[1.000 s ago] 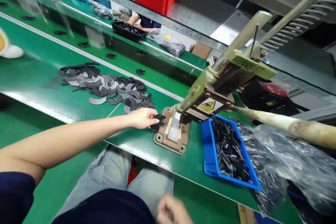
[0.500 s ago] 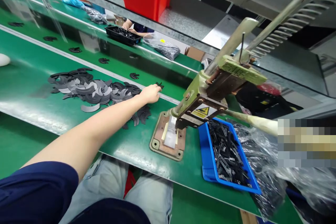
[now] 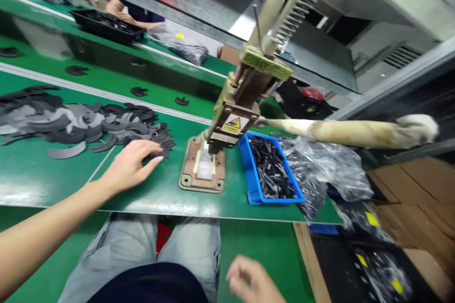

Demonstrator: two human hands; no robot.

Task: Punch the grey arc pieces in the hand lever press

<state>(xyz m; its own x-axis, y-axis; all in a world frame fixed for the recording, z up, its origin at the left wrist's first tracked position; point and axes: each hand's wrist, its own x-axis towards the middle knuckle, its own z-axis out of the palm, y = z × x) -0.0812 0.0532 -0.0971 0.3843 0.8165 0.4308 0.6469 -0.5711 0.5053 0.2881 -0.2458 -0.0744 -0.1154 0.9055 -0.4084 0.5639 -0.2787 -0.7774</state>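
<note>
My left hand (image 3: 135, 165) is over the near right edge of a pile of dark grey and black curved strips (image 3: 76, 125). Its thumb and fingers are apart, and I see nothing held between them. Low in the view, my right hand (image 3: 252, 278) is in front of the table edge, blurred, its fingers partly curled; whether it holds anything is unclear. Between the hands and further back stands a green hand press (image 3: 236, 99) with a pale block (image 3: 205, 169) on its base. Right of it is a blue bin (image 3: 251, 189) of small black parts (image 3: 268, 165).
Several black curved pieces, one a small assembly (image 3: 182, 101), lie on the green belt (image 3: 159, 97) behind a metal rail. The press's long handle (image 3: 355, 133) sticks out to the right over plastic bags (image 3: 327, 165). Across the belt, another person's hands (image 3: 124, 16) are at a black tray (image 3: 103, 26).
My left hand has drawn back from the belt to the strip pile, leaving a black piece on the belt. My right hand has come into view below. The view has swung right.
</note>
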